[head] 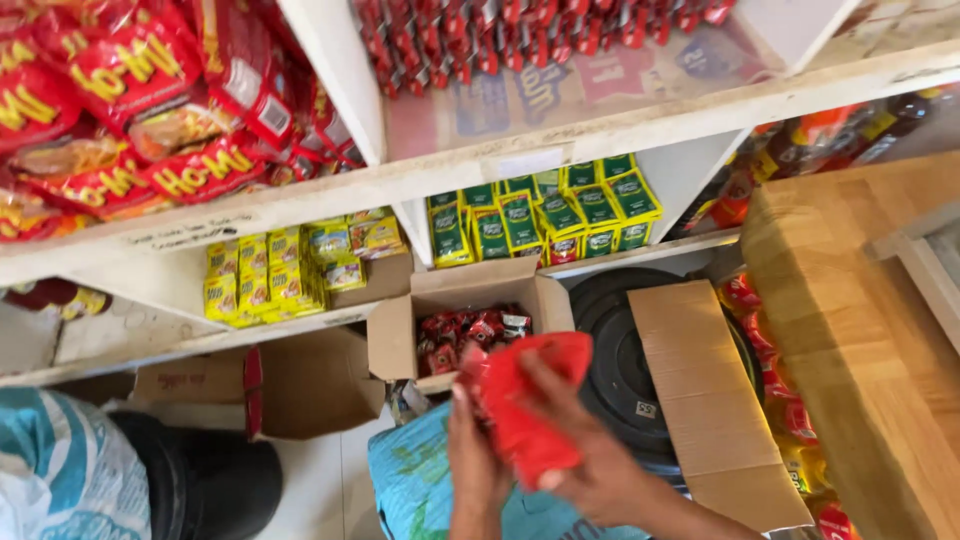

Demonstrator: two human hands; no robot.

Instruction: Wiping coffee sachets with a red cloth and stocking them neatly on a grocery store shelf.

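Shelves behind, both hands (left, right) grip red packets.

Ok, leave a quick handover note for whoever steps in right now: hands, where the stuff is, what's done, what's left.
Left hand: fingers support the red packets from the left and below.
Right hand: grips the same bunch from the right, thumb on top.
Open cardboard box, just beyond the hands, still holds more small red packets.
Shelves above: yellow and green packets in the lower bays, red packs higher up.
Done: one bunch is out of the box.
Left: the bunch is not yet on any shelf.
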